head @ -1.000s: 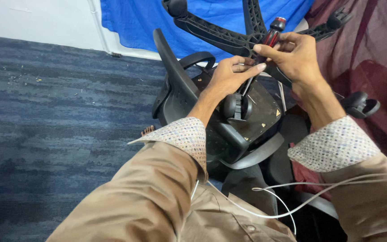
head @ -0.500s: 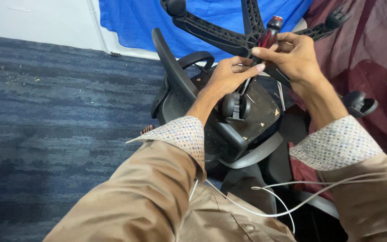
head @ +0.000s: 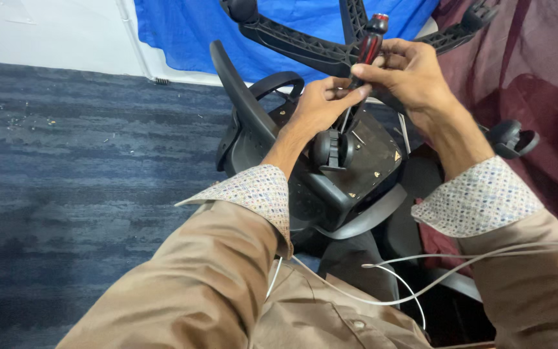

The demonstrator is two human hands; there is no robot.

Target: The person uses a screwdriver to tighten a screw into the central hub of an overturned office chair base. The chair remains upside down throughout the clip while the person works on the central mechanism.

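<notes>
Black plastic office chair (head: 330, 187) lies overturned on the blue-grey carpet (head: 66, 168), its underside facing up and its star base (head: 318, 48) with castors pointing to the far side. Right hand (head: 408, 74) is closed around a screwdriver (head: 364, 52) with a black and red handle, gripping it at mid-handle; the shaft runs down and near toward the chair's mechanism plate (head: 369, 152). Left hand (head: 321, 106) sits just left of the shaft, fingers curled together at it, apparently pinching it; the tip is hidden behind the hand. A round black knob (head: 332, 150) sits just near the left hand. Blue cloth (head: 195, 26) hangs at far centre, maroon fabric (head: 544, 77) at right. White cable (head: 421, 284) crosses the near lap.
</notes>
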